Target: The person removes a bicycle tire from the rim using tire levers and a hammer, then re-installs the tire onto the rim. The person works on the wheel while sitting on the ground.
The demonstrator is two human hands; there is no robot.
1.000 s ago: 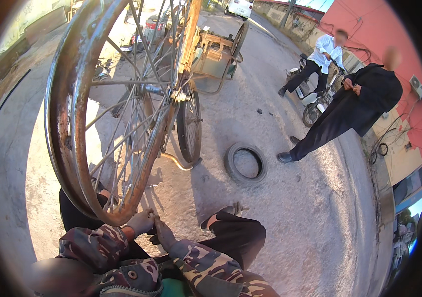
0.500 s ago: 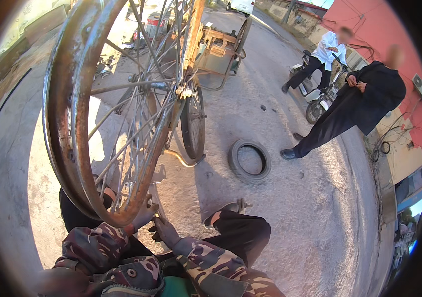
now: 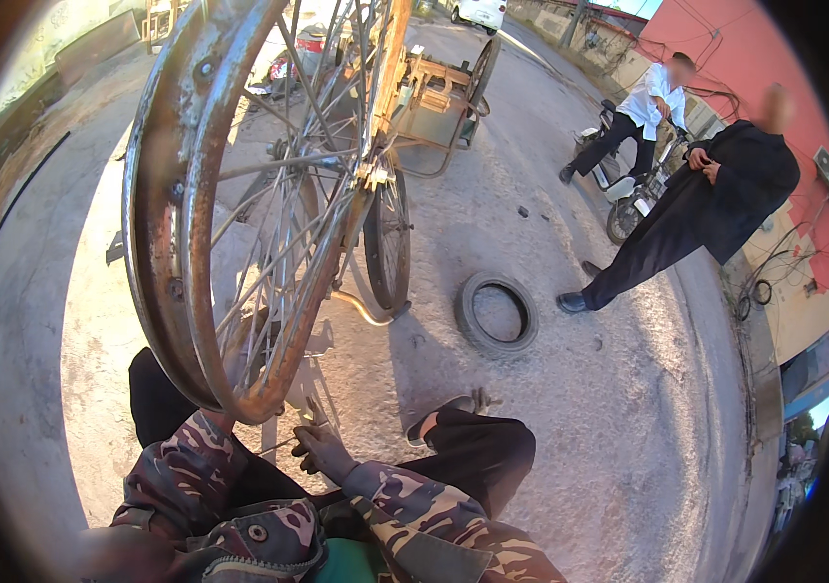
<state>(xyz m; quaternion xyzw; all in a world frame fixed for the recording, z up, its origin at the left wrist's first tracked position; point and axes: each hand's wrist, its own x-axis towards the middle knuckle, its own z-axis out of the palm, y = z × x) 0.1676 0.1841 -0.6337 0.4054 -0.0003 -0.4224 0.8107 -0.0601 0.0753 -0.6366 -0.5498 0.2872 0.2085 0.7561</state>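
Note:
A rusty spoked wheel rim [image 3: 165, 209], with no tyre on it, stands tall in front of me on the left. My left hand [image 3: 221, 420] reaches behind the rim's lower edge, and its fingers are hidden there. My right hand [image 3: 325, 453] is closed just to the right of the rim's bottom, around a thin metal rod [image 3: 280, 446] that sticks out toward the left. What the rod belongs to is too small to tell. Long spokes [image 3: 273, 248] run from the rim to the hub [image 3: 373, 177].
A loose tyre [image 3: 497, 313] lies on the rough ground. Beyond the rim are another spoked wheel [image 3: 390, 243] and a cart frame [image 3: 431, 102]. To the right, a person in dark clothes [image 3: 735, 185] stands near a person in a white shirt [image 3: 649, 102] on a motorbike [image 3: 625, 220].
My left hand has left the right hand's side and gone behind the rim. The right hand stays low, with a thin rod now showing. The rim appears slightly farther right.

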